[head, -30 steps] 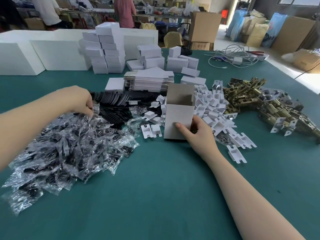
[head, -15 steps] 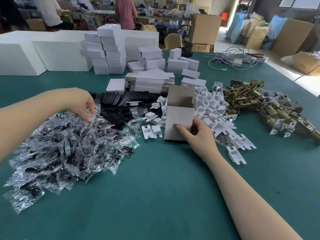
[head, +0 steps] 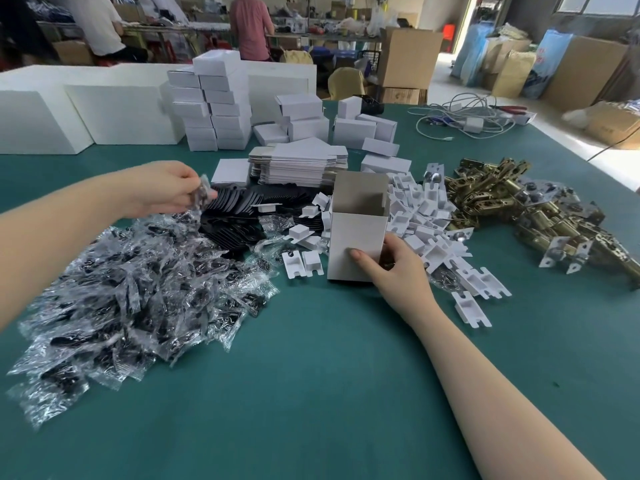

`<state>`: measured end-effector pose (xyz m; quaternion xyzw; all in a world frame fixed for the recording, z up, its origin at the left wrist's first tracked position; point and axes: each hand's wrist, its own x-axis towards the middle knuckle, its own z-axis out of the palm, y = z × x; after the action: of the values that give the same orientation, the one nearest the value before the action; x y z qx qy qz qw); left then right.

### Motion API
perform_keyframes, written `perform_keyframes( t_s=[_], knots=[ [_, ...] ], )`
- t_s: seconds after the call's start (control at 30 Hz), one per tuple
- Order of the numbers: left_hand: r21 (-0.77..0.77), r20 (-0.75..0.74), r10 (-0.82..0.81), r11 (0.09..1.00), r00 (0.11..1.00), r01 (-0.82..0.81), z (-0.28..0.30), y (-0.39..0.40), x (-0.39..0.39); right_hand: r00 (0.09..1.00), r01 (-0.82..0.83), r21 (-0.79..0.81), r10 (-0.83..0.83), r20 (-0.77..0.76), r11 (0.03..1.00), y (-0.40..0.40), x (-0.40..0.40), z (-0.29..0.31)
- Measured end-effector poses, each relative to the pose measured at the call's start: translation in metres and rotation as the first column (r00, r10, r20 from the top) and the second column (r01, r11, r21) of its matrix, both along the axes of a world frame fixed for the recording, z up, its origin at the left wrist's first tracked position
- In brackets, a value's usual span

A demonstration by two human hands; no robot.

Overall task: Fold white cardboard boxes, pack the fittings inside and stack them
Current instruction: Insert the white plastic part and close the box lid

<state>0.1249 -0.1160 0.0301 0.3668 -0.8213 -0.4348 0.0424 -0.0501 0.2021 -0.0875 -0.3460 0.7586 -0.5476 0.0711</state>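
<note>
Two hands: both over the green bench (head: 311, 393), seen from the head view.
Left hand (head: 162, 188): raised above the heap of clear packets (head: 138, 299), fingers pinched together on one small clear packet (head: 202, 194) lifted clear of the heap.
Right hand (head: 391, 268): at the lower right corner of the open box (head: 356, 237), thumb pressed on the front face, other fingers curled round the right side.
Open box: upright on the bench, top flaps raised, grey inside showing, between the packet heap and the white plastic fittings (head: 433, 230).
Black plates (head: 242, 209): fanned in rows just behind the packet heap, left of the box.
Brass fittings (head: 519, 209): piled well to the right, beside the white plastic ones.
Flat box blanks (head: 298, 164): stacked behind the open box.
Folded white boxes (head: 214, 105): stacked in columns near the far edge, loose ones just to their right.
Cables (head: 460, 119): coiled at the far right of the bench.
</note>
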Motion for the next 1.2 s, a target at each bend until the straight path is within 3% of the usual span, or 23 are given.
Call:
perform_keyframes(
  t_s=[0.07,0.17,0.27,0.33,0.4,0.43,0.5,0.57,0.8,0.97,1.03,1.07,1.13,1.2],
  knots=[
    [0.266,-0.184,0.146,0.96,0.972,-0.094,-0.001,0.005,-0.003,1.0,-0.001,-0.006,0.001,0.008,1.0,0.0,0.001,0.001],
    [0.515,-0.373,0.263,0.856,0.89,-0.037,0.01,0.025,-0.009,1.0,-0.004,-0.008,0.004,0.013,1.0,0.0,0.002,0.003],
    [0.457,-0.556,0.127,0.872,0.821,0.175,0.033,0.06,-0.024,1.0,-0.001,-0.011,0.001,0.014,1.0,0.0,0.002,0.003],
    [0.274,-0.633,-0.085,0.905,0.769,0.326,0.044,0.094,-0.037,1.0,0.001,-0.011,0.0,0.013,1.0,0.0,0.001,0.001],
    [-0.081,-0.553,-0.369,0.916,0.747,0.392,0.047,0.128,-0.052,1.0,-0.001,-0.01,0.001,0.017,1.0,0.0,0.001,0.001],
    [-0.264,-0.463,-0.484,0.875,0.742,0.406,0.046,0.142,-0.06,1.0,-0.003,-0.01,0.003,0.014,1.0,0.0,0.002,0.001],
    [-0.537,-0.269,-0.609,0.738,0.746,0.409,0.04,0.161,-0.074,1.0,-0.005,-0.015,0.005,-0.008,1.0,0.0,0.003,0.002],
    [-0.681,-0.124,-0.647,0.607,0.752,0.41,0.031,0.168,-0.084,1.0,-0.006,-0.028,0.006,-0.02,1.0,0.0,0.004,0.003],
    [-0.774,0.037,-0.623,0.477,0.782,0.417,0.018,0.164,-0.095,0.999,0.004,-0.025,-0.005,-0.031,1.0,-0.001,0.003,0.005],
    [-0.745,0.186,-0.648,0.397,0.739,0.536,0.016,0.161,-0.095,1.0,0.006,-0.016,-0.006,-0.011,1.0,-0.001,0.002,0.002],
    [-0.78,0.121,-0.63,0.417,0.767,0.466,0.006,0.161,-0.091,1.0,0.006,-0.024,-0.007,-0.008,1.0,-0.002,0.001,0.002],
    [-0.81,0.003,-0.618,0.46,0.786,0.364,-0.002,0.161,-0.089,1.0,0.003,-0.031,-0.003,-0.016,1.0,-0.002,0.001,0.002],
    [-0.782,-0.343,-0.537,0.617,0.771,0.081,-0.023,0.167,-0.084,1.0,0.0,-0.046,-0.001,-0.026,0.999,-0.002,0.002,0.002],
    [-0.555,-0.603,-0.345,0.829,0.719,-0.067,-0.046,0.178,-0.081,1.0,0.01,-0.089,-0.012,-0.025,0.996,-0.002,0.004,0.001]
  ],
)
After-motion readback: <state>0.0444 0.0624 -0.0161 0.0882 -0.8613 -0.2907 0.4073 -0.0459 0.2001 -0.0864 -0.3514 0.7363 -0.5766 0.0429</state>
